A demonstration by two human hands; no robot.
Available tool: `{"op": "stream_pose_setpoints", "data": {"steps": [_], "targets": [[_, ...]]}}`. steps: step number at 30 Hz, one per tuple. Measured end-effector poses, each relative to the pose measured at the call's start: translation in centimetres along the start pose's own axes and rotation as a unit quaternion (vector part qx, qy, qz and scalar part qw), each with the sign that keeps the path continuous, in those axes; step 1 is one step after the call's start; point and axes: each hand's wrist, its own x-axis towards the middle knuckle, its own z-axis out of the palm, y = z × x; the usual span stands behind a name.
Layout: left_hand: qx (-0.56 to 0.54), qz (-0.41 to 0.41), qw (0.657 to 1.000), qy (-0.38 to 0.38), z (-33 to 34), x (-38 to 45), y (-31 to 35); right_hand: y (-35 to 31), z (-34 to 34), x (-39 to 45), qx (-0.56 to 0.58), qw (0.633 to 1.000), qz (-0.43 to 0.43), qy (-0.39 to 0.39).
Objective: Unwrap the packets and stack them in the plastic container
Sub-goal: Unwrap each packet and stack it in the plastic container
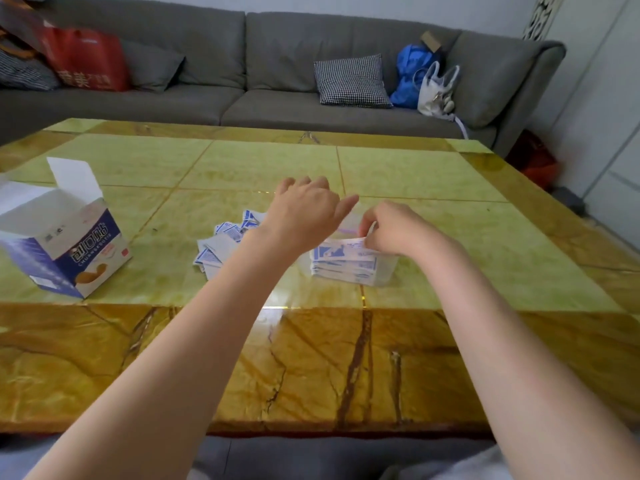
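Note:
A clear plastic container (390,271) stands mid-table with a stack of white-and-blue packets (343,263) inside. My right hand (394,230) rests on top of that stack, its fingertips pinching the top packet's far edge. My left hand (304,211) hovers just left of the container with fingers loosely curled and the thumb pointing right; it holds nothing that I can see. A loose pile of packets (216,249) lies on the table to the left, partly hidden under my left wrist.
An open blue-and-white cardboard box (69,244) stands near the table's left edge. The green and amber stone table (415,174) stretches ahead. Behind it is a grey sofa (277,64) with cushions and bags.

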Motion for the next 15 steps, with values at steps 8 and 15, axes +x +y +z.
{"op": "stream_pose_setpoints", "data": {"steps": [8,15], "targets": [[-0.001,0.055,0.995,-0.08,2.4,-1.3,-0.3,0.0,0.6,0.6,-0.044,0.999,-0.008,0.01],[-0.011,0.042,0.993,-0.108,2.4,-1.4,0.1,0.1,0.5,0.0,-0.05,0.998,-0.018,-0.035]]}}
